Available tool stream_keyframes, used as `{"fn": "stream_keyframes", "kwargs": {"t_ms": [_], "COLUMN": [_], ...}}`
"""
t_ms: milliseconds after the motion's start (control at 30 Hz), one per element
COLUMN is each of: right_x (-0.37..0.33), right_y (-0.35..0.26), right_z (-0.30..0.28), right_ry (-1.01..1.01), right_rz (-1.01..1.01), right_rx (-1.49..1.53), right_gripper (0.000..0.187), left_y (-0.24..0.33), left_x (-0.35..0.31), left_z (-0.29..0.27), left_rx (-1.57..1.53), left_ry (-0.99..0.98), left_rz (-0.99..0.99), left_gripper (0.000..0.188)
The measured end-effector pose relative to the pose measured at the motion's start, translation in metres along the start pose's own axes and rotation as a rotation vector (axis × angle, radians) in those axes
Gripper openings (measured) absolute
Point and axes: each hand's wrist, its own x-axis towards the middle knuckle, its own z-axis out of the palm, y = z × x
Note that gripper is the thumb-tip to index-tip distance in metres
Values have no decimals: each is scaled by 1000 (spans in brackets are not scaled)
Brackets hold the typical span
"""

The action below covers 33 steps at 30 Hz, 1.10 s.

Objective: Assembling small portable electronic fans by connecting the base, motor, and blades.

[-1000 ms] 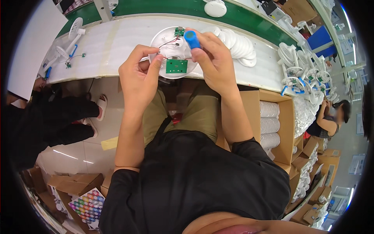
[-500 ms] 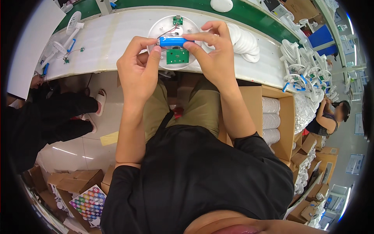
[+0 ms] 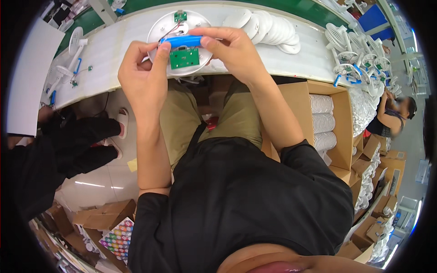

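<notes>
Between my two hands a blue cylindrical battery [image 3: 183, 42] lies level above a round white plastic base [image 3: 157, 32] on the bench. My left hand [image 3: 144, 75] pinches its left end between thumb and fingers. At its right end, my right hand [image 3: 236, 52] grips it with thumb and index finger. A larger green circuit board [image 3: 184, 58] sits in the base on the side nearest me. Toward the far rim is a smaller green board [image 3: 180, 17], with thin wires running from it toward the battery.
Overlapping white discs [image 3: 268, 28] lie right of the base. Partly built white fans [image 3: 348, 54] crowd the bench's right end; more fan parts [image 3: 68, 70] are at left. An open carton [image 3: 334, 98] of stacked white ribbed parts stands by my right arm. Another person's legs [image 3: 86, 141] are at left.
The view has shifted, so bench things appear farther left. My right fingers, partly raised before, now lie closer along the battery. The battery is still held above the base.
</notes>
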Motion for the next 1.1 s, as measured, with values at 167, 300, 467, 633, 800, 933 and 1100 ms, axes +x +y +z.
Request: {"fn": "stream_keyframes", "kwargs": {"t_ms": [167, 300, 467, 633, 800, 933, 1100], "right_x": [-3, -9, 11, 82, 94, 68, 33], "right_y": [-2, 1, -2, 10, 49, 57, 59], "right_z": [-4, -10, -57, -131, -129, -96, -67], "right_ry": [-7, -9, 68, 502, 321, 303, 370], "right_rz": [-191, -239, -403, 235, 73, -272, -287], "right_rx": [-268, -428, -528, -1567, -1683, -1346, -754], "right_gripper": [28, 29, 30, 47, 43, 40, 38], "left_y": [2, 6, 6, 3, 2, 5, 9], "left_x": [-4, 0, -2, -10, -17, -21, -27], "left_z": [0, -12, -22, -25, -19, -19, -18], "left_rx": [-20, -26, 30, 60, 3, 10, -67], "left_ry": [-11, -113, -115, -90, 4, 31, 57], "left_rz": [-32, -73, -66, -51, -21, -53, -65], "left_gripper": [14, 12, 13, 12, 11, 19, 41]}}
